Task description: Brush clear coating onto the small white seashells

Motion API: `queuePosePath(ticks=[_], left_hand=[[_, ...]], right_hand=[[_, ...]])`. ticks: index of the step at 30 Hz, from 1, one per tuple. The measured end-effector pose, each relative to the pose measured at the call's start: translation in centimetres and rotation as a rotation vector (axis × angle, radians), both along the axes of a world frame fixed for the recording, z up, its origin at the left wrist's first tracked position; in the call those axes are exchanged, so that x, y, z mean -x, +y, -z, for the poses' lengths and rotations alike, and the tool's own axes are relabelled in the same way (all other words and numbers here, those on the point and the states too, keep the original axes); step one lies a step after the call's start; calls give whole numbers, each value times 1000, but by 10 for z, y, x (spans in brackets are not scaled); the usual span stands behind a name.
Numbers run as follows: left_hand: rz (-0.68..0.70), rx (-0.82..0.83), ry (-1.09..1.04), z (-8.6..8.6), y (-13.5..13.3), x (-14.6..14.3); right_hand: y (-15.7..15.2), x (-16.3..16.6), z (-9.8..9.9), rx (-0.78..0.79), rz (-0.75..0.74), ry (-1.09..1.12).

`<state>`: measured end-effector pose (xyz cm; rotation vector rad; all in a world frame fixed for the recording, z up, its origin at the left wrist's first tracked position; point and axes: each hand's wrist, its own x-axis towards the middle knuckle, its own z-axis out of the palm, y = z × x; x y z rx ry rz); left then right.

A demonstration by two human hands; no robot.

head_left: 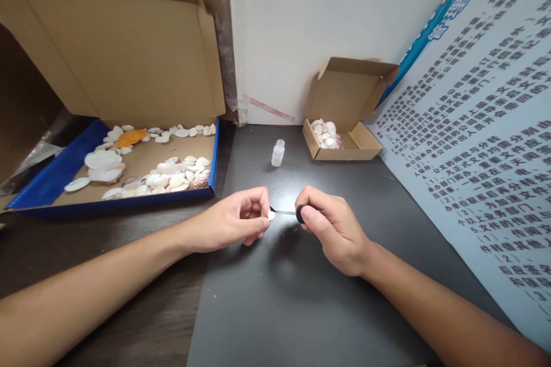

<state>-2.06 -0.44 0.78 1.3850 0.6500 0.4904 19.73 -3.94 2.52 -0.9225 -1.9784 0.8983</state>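
Note:
A small white shell [271, 215] is pinched between the thumb and fingers of my left hand [245, 215]. My right hand [333, 229] grips the black cap of a brush applicator [300, 214]. From that cap a thin pale stem reaches left, and its dark tip is at the shell; whether they touch I cannot tell. Beyond both hands, an uncapped small glass bottle [278, 153] with whitish contents stands upright on the dark grey mat [258, 309].
At the left, an open blue-rimmed cardboard box [142, 206] holds many shells and an orange piece [131, 137]. A smaller open carton [344, 154] with shells sits at the back right. Behind stands a white wall [279, 40]; a printed sheet [486, 143] leans along the right.

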Motion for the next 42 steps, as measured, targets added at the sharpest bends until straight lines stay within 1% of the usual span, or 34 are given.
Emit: queuePosePath(ticks=[8,17,23,27,29,36,42], left_hand=[[7,83,-74,4,2,1],[-10,23,-63,0,1,0],[-16,33,-82,5,2,1],[-28,85,-82,5,2,1],[-21,106,-80,4,1,0],[-9,126,-72,4,3,0],[-5,138,-76,5,3,1]], right_hand=[[1,1,0,-2,-7,15],[0,0,-1,4,2,25],[1,0,0,128,48,119],[4,2,2,34,116,27],[4,2,2,6,127,2],[1,2,0,-4,51,-1],[1,2,-1,4,42,-2]])
